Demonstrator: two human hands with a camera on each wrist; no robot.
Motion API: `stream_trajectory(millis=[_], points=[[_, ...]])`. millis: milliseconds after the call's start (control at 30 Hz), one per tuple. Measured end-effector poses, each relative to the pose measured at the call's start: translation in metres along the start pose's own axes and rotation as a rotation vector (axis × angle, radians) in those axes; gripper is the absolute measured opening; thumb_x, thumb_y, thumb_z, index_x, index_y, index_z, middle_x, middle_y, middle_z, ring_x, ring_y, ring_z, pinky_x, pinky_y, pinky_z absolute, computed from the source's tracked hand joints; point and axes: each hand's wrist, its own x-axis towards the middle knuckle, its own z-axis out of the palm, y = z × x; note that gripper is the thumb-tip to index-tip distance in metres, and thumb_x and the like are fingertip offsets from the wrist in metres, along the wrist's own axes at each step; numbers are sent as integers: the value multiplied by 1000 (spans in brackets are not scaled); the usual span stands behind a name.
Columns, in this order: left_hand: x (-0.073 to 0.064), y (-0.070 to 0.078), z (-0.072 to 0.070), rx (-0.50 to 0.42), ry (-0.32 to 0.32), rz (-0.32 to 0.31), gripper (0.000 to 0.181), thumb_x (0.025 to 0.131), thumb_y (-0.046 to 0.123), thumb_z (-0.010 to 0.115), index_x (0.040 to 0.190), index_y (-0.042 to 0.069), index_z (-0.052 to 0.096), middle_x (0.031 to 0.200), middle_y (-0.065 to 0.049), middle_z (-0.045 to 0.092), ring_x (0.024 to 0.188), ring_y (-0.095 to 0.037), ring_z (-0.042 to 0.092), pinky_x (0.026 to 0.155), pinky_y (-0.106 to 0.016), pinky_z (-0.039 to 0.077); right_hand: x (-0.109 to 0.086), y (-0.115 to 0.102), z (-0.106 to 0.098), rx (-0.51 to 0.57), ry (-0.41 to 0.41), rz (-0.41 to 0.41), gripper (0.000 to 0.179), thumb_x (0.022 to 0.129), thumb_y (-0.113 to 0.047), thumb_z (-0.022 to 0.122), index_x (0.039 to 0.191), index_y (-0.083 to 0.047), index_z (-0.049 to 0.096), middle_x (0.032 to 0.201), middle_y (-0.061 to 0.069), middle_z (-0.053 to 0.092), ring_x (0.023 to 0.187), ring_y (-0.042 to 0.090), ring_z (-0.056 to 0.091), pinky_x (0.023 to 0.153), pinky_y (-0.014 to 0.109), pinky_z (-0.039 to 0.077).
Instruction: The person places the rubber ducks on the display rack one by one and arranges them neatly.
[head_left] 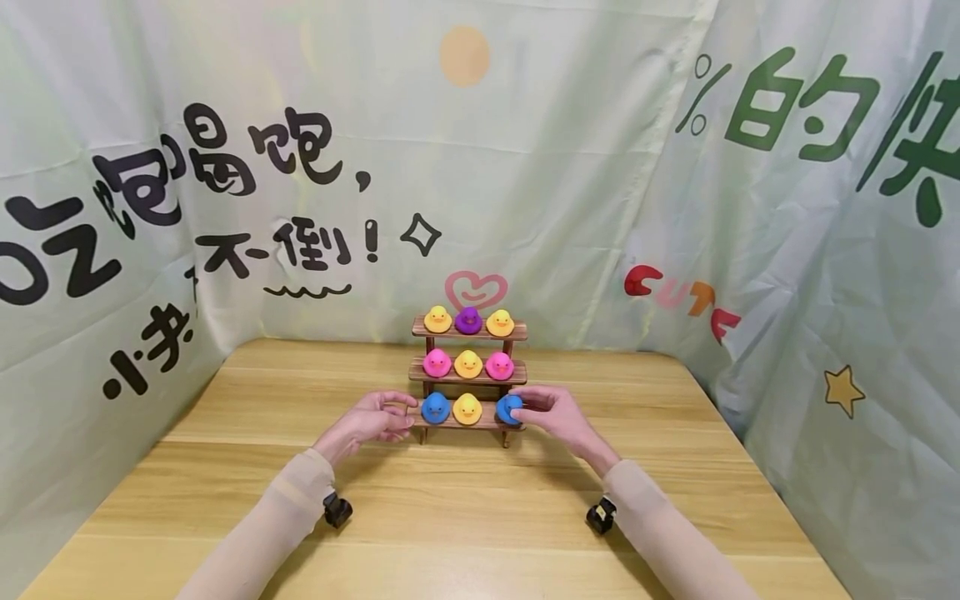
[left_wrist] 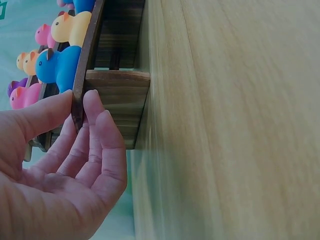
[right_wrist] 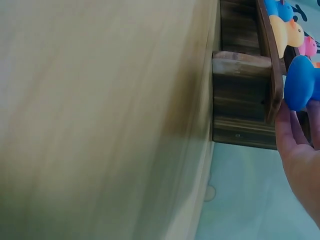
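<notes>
A three-tier wooden display stand (head_left: 480,421) carries small rubber ducks. On its bottom tier are a blue duck (head_left: 436,408) at the left, a yellow duck (head_left: 467,409) in the middle and another blue duck (head_left: 510,408) at the right. My left hand (head_left: 375,421) grips the left end of the bottom tier, its thumb and fingers on either side of the board (left_wrist: 79,90). With thumb and fingers my right hand (head_left: 555,414) holds the right blue duck (right_wrist: 299,82) at that tier's right end. Part of this duck is hidden by the thumb.
Pink ducks (head_left: 437,363) flank a yellow duck (head_left: 468,364) on the middle tier. Up top, a purple duck (head_left: 468,320) sits between two yellow ones. The stand is on a wooden table (head_left: 465,517), with a printed cloth (head_left: 547,208) hanging behind and along both sides.
</notes>
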Motion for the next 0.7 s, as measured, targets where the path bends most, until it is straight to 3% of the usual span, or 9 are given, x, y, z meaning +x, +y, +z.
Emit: stream_trajectory(millis=[267, 467, 700], points=[[-1, 0, -1, -10, 1, -4, 39, 92, 4, 64, 130, -1, 54, 90, -8, 64, 78, -23, 68, 73, -36, 62, 5, -3, 10, -52, -23, 14, 35, 88, -9, 73, 121, -1, 67, 119, 19, 68, 102, 18, 65, 81, 19, 57], [-1, -1, 0, -13, -4, 1, 40, 92, 4, 65, 130, -1, 54, 90, -8, 64, 78, -23, 68, 73, -35, 62, -3, -27, 18, -103, -37, 5, 32, 87, -7, 72, 117, 3, 67, 118, 20, 68, 103, 22, 64, 80, 20, 57], [-1, -1, -1, -15, 1, -3, 40, 92, 4, 65, 130, 0, 54, 90, -8, 64, 78, -22, 68, 74, -36, 62, 10, -3, 17, -102, -39, 29, 34, 87, -11, 74, 121, -4, 68, 121, 17, 67, 105, 26, 63, 78, 19, 57]])
